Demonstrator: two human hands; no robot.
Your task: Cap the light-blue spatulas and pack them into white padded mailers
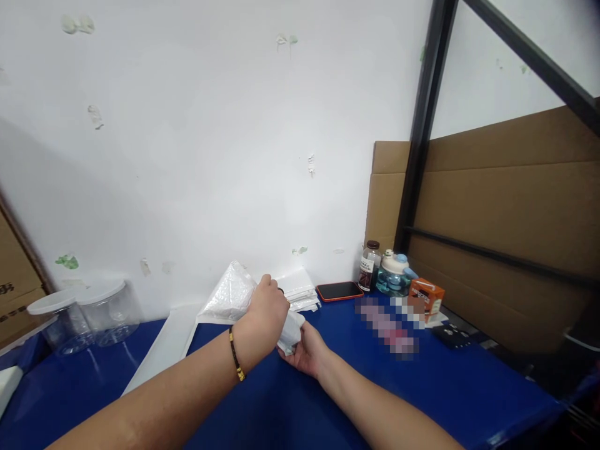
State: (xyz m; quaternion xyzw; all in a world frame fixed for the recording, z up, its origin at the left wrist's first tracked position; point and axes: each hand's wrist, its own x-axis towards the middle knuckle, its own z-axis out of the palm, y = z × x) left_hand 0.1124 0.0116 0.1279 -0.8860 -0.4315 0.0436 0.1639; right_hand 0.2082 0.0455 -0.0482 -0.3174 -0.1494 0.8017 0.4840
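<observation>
My left hand (268,312) is closed, its knuckles up and its fingertips hidden; I cannot make out what is in it. Just to its right, my right hand (309,351) is palm up, with its fingers curled round a small whitish wrapped packet (291,332). The packet's upper end reaches up against my left hand. Behind my left hand a white bubble mailer (230,294) leans towards the wall, partly covered by that hand. A stack of flat white mailers (296,287) lies just beyond both hands.
On the blue table (276,412), a long white strip (162,344) and clear lidded jars (110,312) lie left. A phone (340,291), brown-capped bottle (369,267), blue water bottle (394,275), orange box (426,297) and black item (450,335) are right, by a black metal frame (417,137) and cardboard (506,200).
</observation>
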